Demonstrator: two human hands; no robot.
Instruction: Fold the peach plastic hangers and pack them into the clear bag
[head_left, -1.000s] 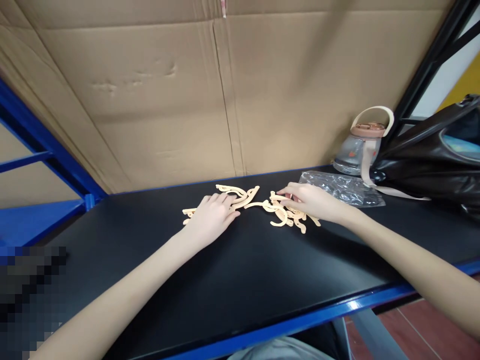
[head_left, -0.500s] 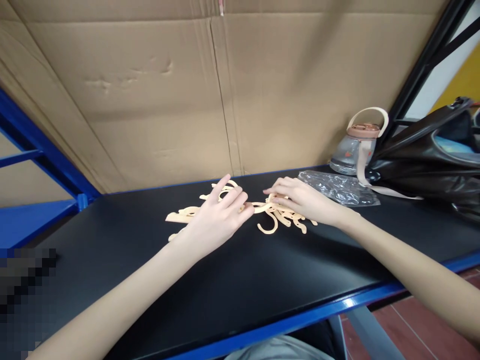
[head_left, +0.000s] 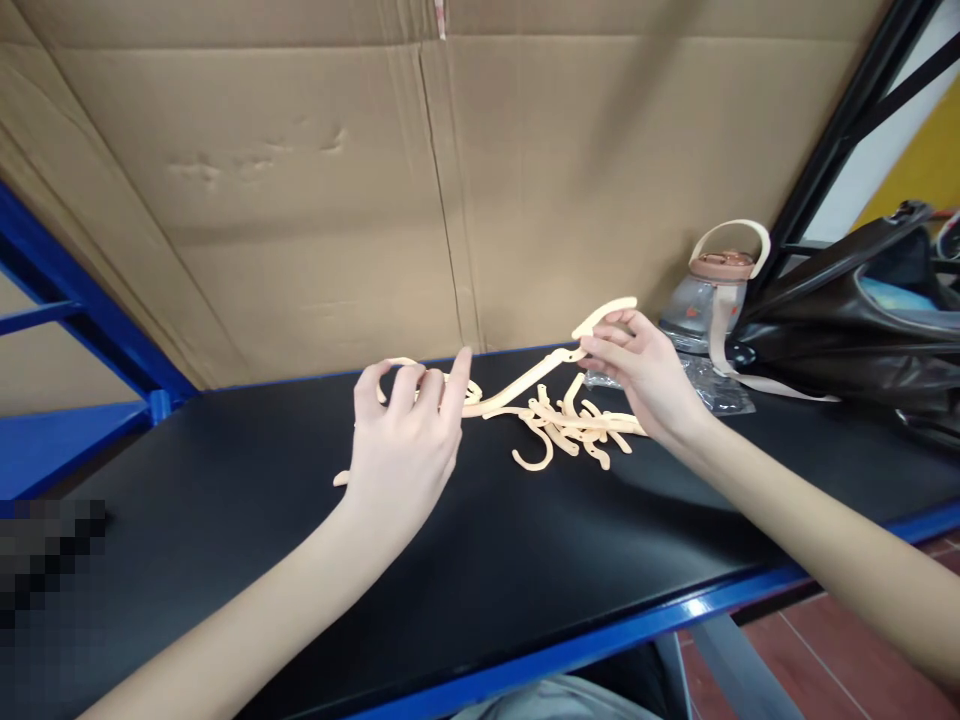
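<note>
My right hand (head_left: 637,365) pinches a cream plastic hanger piece (head_left: 529,385), raised at its right end, with a short curved arm (head_left: 606,314) sticking up above the fingers. My left hand (head_left: 409,430) is over the left group of cream pieces, its fingers curled and the index finger stretched out; what lies beneath it is mostly hidden. Between the hands lies a loose pile of cream pieces (head_left: 581,425) on the black tabletop, with a hook (head_left: 534,462) pointing toward me.
A black table (head_left: 480,560) has a blue front edge. Cardboard (head_left: 300,200) stands behind it. To the right are a clear plastic bag (head_left: 716,388), a bottle with a handle (head_left: 705,300) and a dark bag (head_left: 825,310). A blue frame (head_left: 82,300) rises at left.
My right hand has risen and moved right, lifting one end of a cream piece off the pile. My left hand has shifted left and its fingers are more curled.
</note>
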